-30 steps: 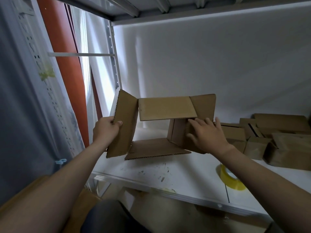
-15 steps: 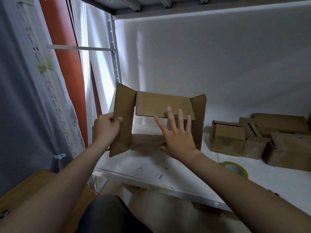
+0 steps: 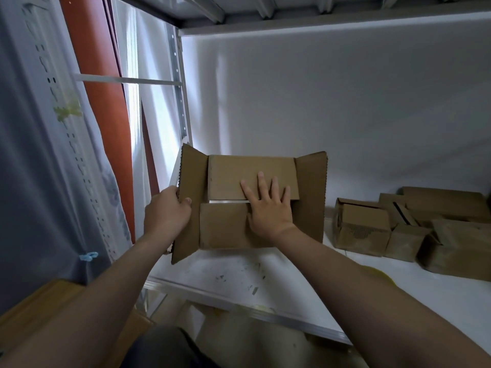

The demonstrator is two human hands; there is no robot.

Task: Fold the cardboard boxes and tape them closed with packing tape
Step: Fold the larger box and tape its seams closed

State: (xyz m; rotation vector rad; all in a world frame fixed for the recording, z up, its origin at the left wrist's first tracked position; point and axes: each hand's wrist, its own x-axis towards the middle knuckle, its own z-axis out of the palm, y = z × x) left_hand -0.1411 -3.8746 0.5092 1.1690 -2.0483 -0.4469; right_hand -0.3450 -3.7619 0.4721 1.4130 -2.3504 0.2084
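Observation:
A brown cardboard box (image 3: 225, 229) is held up over the white shelf, its open end facing me. Its upper and lower flaps are folded in and nearly meet, with a thin gap between them. The left and right flaps stand out to the sides. My left hand (image 3: 167, 213) grips the edge of the left flap. My right hand (image 3: 268, 208) lies flat with straight fingers across the two folded flaps, pressing them in. A yellow roll of packing tape (image 3: 382, 274) lies on the shelf, mostly hidden behind my right forearm.
Several folded cardboard boxes (image 3: 409, 229) sit at the back right of the white shelf (image 3: 239, 277). A metal upright (image 3: 180, 96) and a grey curtain (image 3: 39, 155) stand at the left. A white wall closes the back. A wooden surface (image 3: 32, 309) is at the lower left.
The lower flap has been folded up against the upper one. My right hand slid up and now presses flat over both flaps. The box came closer to me.

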